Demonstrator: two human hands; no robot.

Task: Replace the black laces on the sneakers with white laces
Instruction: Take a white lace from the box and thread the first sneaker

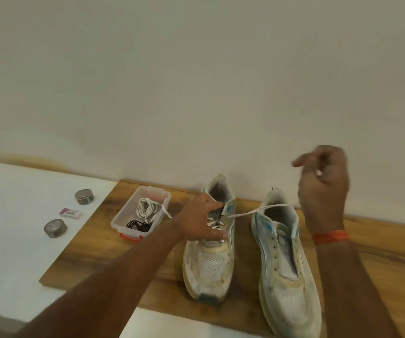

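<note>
Two worn white sneakers stand side by side on a wooden board (147,259). The left sneaker (211,262) has a white lace (257,211) partly threaded through its eyelets. My left hand (200,219) rests on that sneaker's tongue area, fingers spread over the lacing. My right hand (323,181) is raised above and to the right and pinches the free end of the white lace, which runs taut from the left sneaker. The right sneaker (286,284) has bare eyelets.
A clear plastic box (121,217) with red clips, left of the sneakers, holds a coiled white lace (147,207) and a black lace (136,225). Two round tins (84,196) (55,228) and a small eraser (71,212) lie on the white surface at left. A wall stands behind.
</note>
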